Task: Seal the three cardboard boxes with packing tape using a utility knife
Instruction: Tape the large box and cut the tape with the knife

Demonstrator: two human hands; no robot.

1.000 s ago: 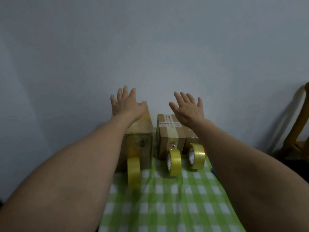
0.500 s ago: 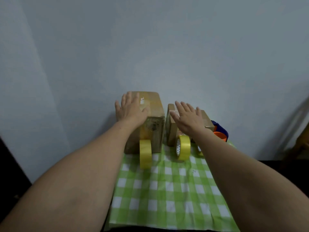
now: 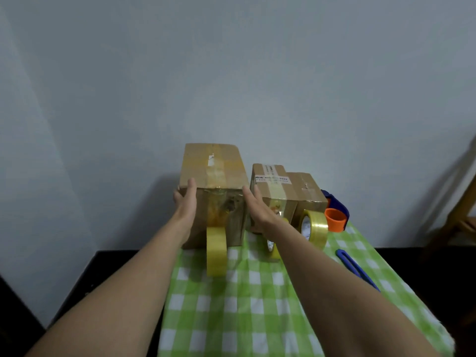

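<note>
A tall cardboard box stands at the back of the green checked tablecloth. My left hand lies flat against its left side and my right hand against its right side, fingers straight. Two smaller boxes stand to its right: a middle box and a right box. Three yellow tape rolls stand upright in front: the left roll, the middle roll partly behind my right arm, and the right roll. A blue utility knife lies at the right.
An orange and blue tape dispenser sits behind the right box. A grey wall rises close behind the boxes. A wooden chair stands at the far right. The cloth's edges drop to a dark surface on both sides.
Both hands came down from the box tops and now press the two sides of the tall box. The view tilted down, showing the knife and more cloth.
</note>
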